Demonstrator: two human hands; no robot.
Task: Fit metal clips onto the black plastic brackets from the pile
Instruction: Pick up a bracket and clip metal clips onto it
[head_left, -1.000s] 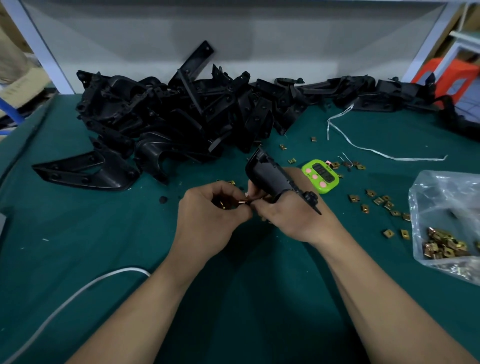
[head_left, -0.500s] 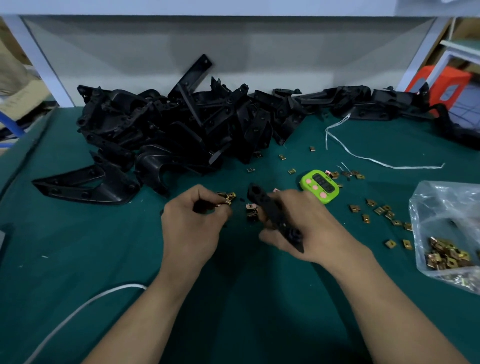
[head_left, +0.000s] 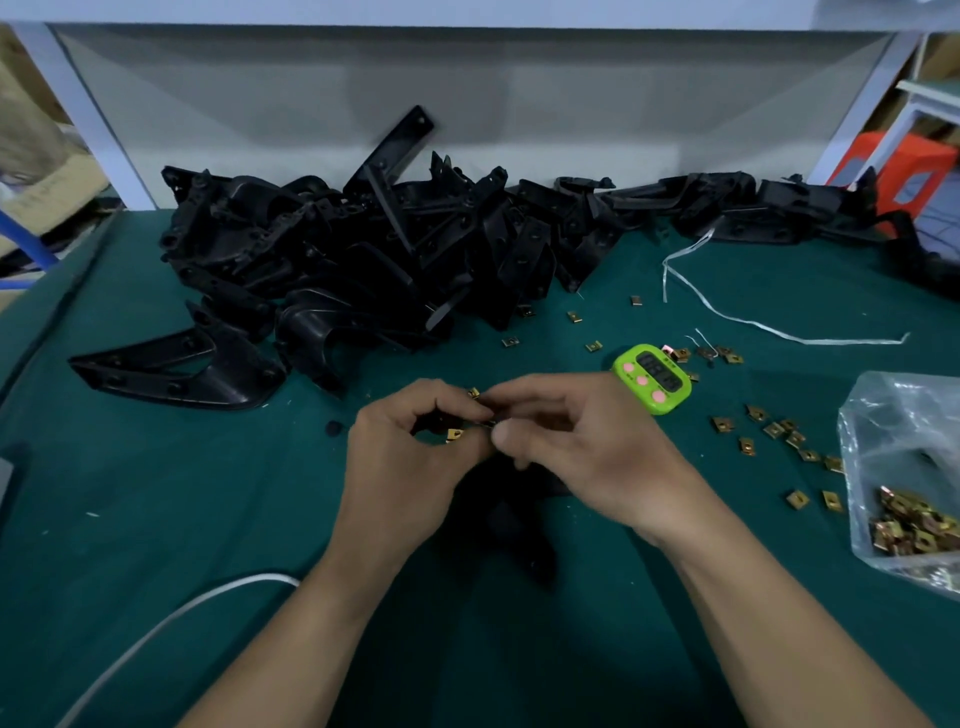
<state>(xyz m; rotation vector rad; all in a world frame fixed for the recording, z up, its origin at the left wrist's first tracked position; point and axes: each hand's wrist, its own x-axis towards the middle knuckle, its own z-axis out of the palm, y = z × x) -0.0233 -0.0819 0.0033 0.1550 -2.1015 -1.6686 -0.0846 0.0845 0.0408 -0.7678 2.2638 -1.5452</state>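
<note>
Now, holds a few metal clips (head_left: 454, 434) in the curled left hand (head_left: 410, 467), above the green table (head_left: 156, 519). Meets it fingertip to fingertip with the right hand (head_left: 587, 457), thumb and forefinger bent; cannot tell whether pinching a clip. Has one black bracket (head_left: 511, 525) just below both hands, a dark blur; cannot tell whether touched or lying free. Faces the pile of brackets (head_left: 363, 249) at the back, with a green timer (head_left: 652, 379) and loose clips (head_left: 774, 431) to the right, beside a plastic bag (head_left: 904, 467) of more.

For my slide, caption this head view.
Left hand pinches clips beside right hand, over a bracket; pile behind.
</note>
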